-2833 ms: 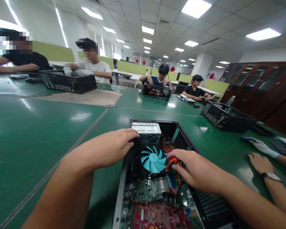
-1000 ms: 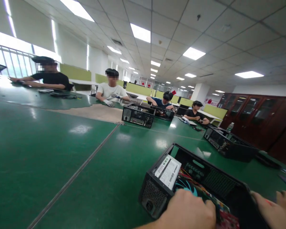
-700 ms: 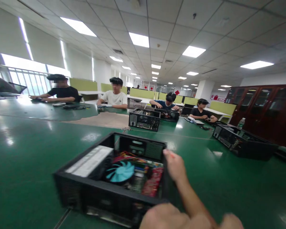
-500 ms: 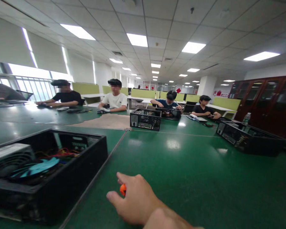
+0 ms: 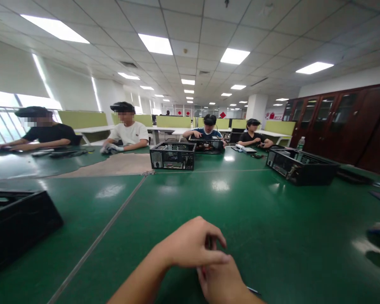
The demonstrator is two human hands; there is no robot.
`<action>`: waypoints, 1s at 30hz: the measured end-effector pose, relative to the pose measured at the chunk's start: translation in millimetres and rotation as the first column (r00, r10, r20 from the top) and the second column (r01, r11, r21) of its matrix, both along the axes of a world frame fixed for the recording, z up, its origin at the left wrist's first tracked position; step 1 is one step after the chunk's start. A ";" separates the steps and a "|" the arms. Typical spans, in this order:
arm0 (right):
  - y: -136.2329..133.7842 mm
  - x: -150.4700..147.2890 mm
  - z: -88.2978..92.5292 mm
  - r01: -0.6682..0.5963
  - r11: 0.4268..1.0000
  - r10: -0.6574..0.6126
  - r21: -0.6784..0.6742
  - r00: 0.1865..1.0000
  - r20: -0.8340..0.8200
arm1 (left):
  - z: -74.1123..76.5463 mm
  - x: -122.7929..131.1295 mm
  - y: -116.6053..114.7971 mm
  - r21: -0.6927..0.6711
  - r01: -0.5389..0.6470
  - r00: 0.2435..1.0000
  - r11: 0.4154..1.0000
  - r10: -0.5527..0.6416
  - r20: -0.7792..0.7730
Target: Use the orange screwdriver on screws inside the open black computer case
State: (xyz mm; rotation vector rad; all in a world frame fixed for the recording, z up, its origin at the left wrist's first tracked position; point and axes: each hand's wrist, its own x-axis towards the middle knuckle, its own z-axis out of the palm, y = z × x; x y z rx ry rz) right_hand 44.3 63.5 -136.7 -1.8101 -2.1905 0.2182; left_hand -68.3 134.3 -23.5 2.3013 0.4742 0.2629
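Observation:
My left hand [image 5: 191,242] arches over the front of my right hand above the green table. Its fingers curl down and its thumb lies across the back of the right hand; the fingertips are hidden. Closed and seen from the back, my right hand [image 5: 224,274] sits just below. A thin shiny shaft [image 5: 253,290] sticks out to the right past its wrist, looking like a screwdriver's; the handle is hidden inside the hand. The black computer case [image 5: 25,228] stands at the left, cut off by the picture edge.
Further black computer cases stand on the green table [image 5: 139,228]: one at the far middle [image 5: 172,157] and one at the right [image 5: 300,166]. Several people sit along the far side, one handling an open case [image 5: 205,145]. A seam [image 5: 98,238] crosses the tabletop at left.
The view has turned right, so the near case has slid left. My left hand has come in over the right one. The orange piece seen earlier in the hand is now hidden.

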 end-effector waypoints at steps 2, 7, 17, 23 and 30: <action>1.6 1.8 -5.4 0.049 0.998 -0.047 -0.049 0.998 0.042 | -35.1 -1.1 34.1 -0.342 -0.149 0.982 0.928 0.179 0.059; 10.3 1.0 -6.1 0.010 0.989 0.005 -0.150 0.995 0.102 | -108.1 -27.9 82.9 -0.745 -0.386 0.608 0.544 0.758 0.238; 15.5 1.8 -3.8 -0.004 0.980 0.024 -0.197 0.995 0.102 | -122.5 -34.1 85.2 -0.760 -0.253 0.669 0.598 0.676 0.309; 12.6 4.5 -4.2 -0.013 0.991 0.024 -0.137 0.997 0.079 | -125.3 -35.9 85.6 -0.774 -0.223 0.645 0.593 0.685 0.338; 9.2 5.3 -3.7 -0.010 0.994 0.018 -0.112 0.997 0.070 | -124.2 -32.0 79.9 -0.696 -0.272 0.702 0.664 0.632 0.329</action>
